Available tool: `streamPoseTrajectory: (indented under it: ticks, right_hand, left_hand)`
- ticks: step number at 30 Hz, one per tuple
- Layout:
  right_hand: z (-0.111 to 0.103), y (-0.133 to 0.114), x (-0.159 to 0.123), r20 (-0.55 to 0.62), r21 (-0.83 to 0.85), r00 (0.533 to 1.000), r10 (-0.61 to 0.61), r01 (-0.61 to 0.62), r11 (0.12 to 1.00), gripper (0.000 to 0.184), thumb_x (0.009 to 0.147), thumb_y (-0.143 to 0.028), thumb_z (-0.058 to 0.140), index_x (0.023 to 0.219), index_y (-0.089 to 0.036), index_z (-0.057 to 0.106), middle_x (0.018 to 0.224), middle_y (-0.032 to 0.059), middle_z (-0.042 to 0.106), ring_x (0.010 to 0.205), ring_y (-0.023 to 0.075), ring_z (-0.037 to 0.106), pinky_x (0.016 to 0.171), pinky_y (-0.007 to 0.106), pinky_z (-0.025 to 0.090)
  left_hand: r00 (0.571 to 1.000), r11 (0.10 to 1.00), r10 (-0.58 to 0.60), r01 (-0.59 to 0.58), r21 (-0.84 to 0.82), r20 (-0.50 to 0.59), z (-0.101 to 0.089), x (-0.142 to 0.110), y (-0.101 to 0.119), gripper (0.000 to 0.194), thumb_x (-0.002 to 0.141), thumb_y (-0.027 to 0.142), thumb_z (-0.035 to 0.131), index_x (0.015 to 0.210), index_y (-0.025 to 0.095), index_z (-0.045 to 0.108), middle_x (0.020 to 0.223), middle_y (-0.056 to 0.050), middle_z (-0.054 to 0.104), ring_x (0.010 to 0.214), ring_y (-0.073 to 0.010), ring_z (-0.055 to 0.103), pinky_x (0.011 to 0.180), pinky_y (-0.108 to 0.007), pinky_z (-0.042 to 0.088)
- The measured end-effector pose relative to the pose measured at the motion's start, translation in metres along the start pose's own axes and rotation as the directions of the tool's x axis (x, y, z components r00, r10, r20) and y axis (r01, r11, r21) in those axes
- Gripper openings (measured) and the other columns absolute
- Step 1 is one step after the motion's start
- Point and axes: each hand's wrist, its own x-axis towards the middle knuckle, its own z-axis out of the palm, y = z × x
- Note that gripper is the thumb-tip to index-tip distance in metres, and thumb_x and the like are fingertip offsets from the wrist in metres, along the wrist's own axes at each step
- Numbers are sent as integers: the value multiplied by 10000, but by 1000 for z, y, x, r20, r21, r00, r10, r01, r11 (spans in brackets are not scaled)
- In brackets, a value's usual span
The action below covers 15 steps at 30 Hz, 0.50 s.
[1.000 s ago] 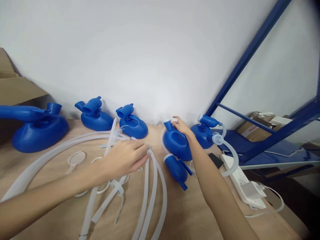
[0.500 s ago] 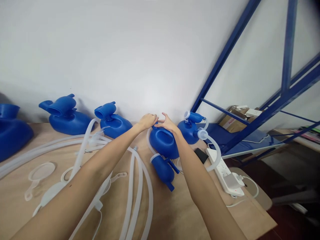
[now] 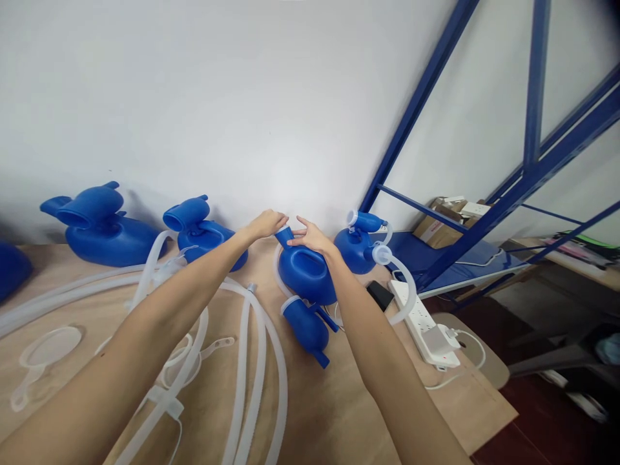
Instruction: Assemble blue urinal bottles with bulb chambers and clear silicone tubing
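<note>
A blue plastic urinal bottle (image 3: 307, 274) with a moulded handle stands near the wall. My left hand (image 3: 268, 223) is closed at the mouth of its neck (image 3: 285, 236), where a white rim shows. My right hand (image 3: 312, 237) curves round the other side of the neck, fingers touching it and one digit raised. A clear tube (image 3: 278, 268) curves beside the bottle. In front of it lies a blue funnel-shaped head (image 3: 306, 326) with a white rim and a spout. Just right stands another bottle (image 3: 356, 250) with a similar head and tube attached.
More blue bottles (image 3: 116, 239) with heads on top line the wall at left. Clear hoses (image 3: 256, 374) and flat translucent lids (image 3: 51, 347) lie on the wooden table (image 3: 358, 413). A black phone (image 3: 380, 295), a power strip (image 3: 421, 323) and a blue metal rack (image 3: 421, 97) are at right.
The view has turned slightly right. My left hand has drawn a little off the bottle's neck, so its white rim now shows. My right hand stays at the neck.
</note>
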Motion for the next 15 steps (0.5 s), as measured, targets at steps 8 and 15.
streamPoseTrajectory:
  ticks: [8,15]
  right_hand:
    - [3,-8,-5,36,-152,996,-77,81,985,816,749,-346,936,1473,-197,592,1278,140,734,926,219,764,826,349,649]
    - [3,-3,-3,49,-315,985,-166,173,933,783,806,-404,883,1515,-294,568,1251,79,729,976,202,726,897,323,603]
  left_hand:
    - [892,959,-284,258,-120,-352,-35,-6,-16,458,1120,426,331,1136,144,691,1112,-157,756,1039,-273,706,902,-420,549]
    - [613,968,-243,109,-225,-752,-158,-10,-14,731,1089,620,76,1119,170,652,1012,-62,737,973,-175,657,910,-315,502]
